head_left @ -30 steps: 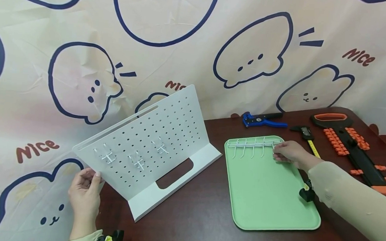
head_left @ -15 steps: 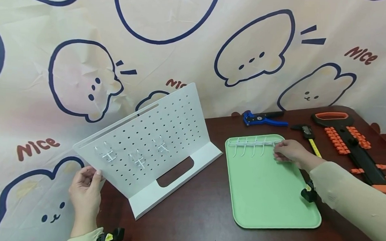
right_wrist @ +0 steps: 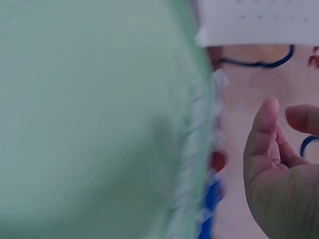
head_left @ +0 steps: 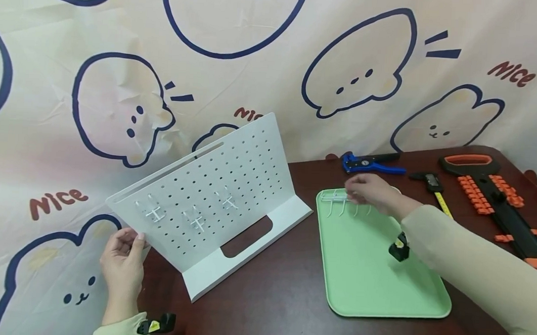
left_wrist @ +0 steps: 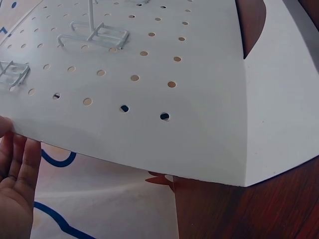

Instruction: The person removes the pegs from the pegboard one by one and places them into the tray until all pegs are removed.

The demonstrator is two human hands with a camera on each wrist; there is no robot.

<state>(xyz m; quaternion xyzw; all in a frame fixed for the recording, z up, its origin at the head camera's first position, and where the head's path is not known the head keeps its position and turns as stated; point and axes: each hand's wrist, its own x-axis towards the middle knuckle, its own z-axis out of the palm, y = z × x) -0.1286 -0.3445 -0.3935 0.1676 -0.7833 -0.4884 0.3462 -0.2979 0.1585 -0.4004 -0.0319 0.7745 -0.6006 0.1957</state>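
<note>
A white pegboard stand (head_left: 204,184) leans tilted on the table, with three white wire hooks (head_left: 197,222) mounted on its face. My left hand (head_left: 124,268) pinches its left edge between thumb and fingers; the left wrist view shows the fingers (left_wrist: 22,164) behind the board. Further right lies a green tray (head_left: 381,274) with a row of white wire hooks (head_left: 335,199) along its far end. My right hand (head_left: 369,190) hovers over that row and covers part of it. In the right wrist view its thumb and forefinger stand apart, with nothing seen between them.
Behind the tray lies a blue-handled wire stripper (head_left: 371,164). A digital caliper (head_left: 433,185) with a yellow strip is to its right. A black rack with orange clips (head_left: 494,199) lies at the right of the dark table (head_left: 261,309). A patterned cloth (head_left: 236,80) hangs behind.
My right hand has left the right end of the hook row and moved left above it. The left hand keeps its pinch on the pegboard. The head view has shifted slightly.
</note>
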